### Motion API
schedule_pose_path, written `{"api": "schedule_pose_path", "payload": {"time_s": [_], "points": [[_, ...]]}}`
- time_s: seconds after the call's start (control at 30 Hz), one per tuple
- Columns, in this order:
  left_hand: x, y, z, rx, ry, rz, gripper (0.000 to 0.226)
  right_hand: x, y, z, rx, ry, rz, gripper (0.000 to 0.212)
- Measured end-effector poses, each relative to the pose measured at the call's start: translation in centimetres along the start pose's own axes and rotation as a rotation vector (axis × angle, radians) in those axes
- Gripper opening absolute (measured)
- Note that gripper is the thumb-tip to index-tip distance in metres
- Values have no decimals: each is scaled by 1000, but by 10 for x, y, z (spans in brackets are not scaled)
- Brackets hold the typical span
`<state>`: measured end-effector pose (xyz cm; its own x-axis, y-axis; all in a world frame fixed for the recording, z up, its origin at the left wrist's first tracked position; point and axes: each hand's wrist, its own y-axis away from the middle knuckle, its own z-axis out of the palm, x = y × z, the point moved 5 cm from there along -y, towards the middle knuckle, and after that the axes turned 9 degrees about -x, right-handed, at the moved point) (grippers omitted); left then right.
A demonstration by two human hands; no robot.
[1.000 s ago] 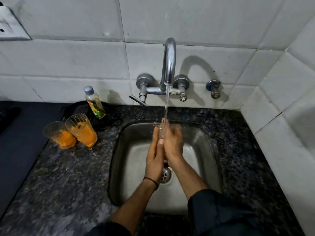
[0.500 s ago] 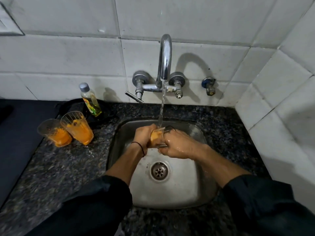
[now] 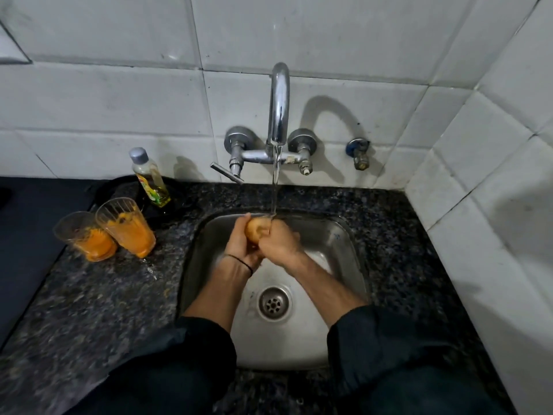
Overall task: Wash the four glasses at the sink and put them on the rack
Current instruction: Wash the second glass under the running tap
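Over the steel sink (image 3: 350,250), my left hand (image 3: 239,244) grips an orange-stained glass (image 3: 255,230) held on its side under the running water from the tap (image 3: 279,106). My right hand (image 3: 279,244) is curled against the glass's open end, fingers hidden at or inside it. Two more glasses with orange residue stand on the counter left of the sink, one (image 3: 127,226) nearer the sink and one (image 3: 85,236) beside it. No rack is in view.
A soap bottle (image 3: 151,178) stands by the wall behind the two glasses. The dark speckled counter (image 3: 104,295) surrounds the sink. A dark mat (image 3: 27,235) lies at far left. The tiled wall (image 3: 493,205) closes the right side. The drain (image 3: 274,302) sits mid-basin.
My hands went from pressed upright under the stream to holding the glass sideways between them. The view has tilted down slightly, showing more of my sleeves.
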<state>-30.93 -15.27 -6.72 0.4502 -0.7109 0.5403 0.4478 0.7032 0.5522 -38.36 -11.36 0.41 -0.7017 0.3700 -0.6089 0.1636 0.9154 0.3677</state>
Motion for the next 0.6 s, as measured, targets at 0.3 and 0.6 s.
{"api": "schedule_pose_path", "payload": {"time_s": [0.3, 0.6], "points": [[-7, -5, 9, -89, 108, -43, 34, -14, -8, -20, -114, 467, -252, 20], [-14, -7, 6, -109, 164, -108, 42, 4, -9, 0, -195, 575, -230, 21]]}}
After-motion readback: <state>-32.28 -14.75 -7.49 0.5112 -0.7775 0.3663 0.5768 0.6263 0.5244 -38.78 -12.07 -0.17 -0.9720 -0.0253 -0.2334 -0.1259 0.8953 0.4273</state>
